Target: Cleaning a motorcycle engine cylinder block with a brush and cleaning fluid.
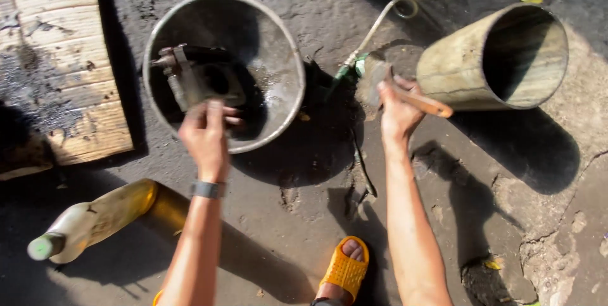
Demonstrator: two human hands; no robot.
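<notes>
Clearly the left hand (204, 134) has its fingers closed on the grimy metal part (197, 77), holding it by the near edge just inside the round metal basin (286, 40), above the shallow dark liquid pooled at the bottom. The right hand (398, 111) is wrapped around the wooden handle of a brush (405, 94), fingers clamped tight, with the bristle end hovering over the dark wet ground between the basin and a big metal cylinder (468, 68) lying on its side.

To scrub well, I'd judge the part should stay low over the basin so drips fall back in (the ground beside it is already soaked), and the grip should move off the face being brushed. Short strokes into the recesses look wiser than long sweeps.

A yellowish plastic bottle (95, 217) lies near the left forearm, a coiled hose (392, 12) trails behind the brush, and an orange sandal (345, 271) shows below.
</notes>
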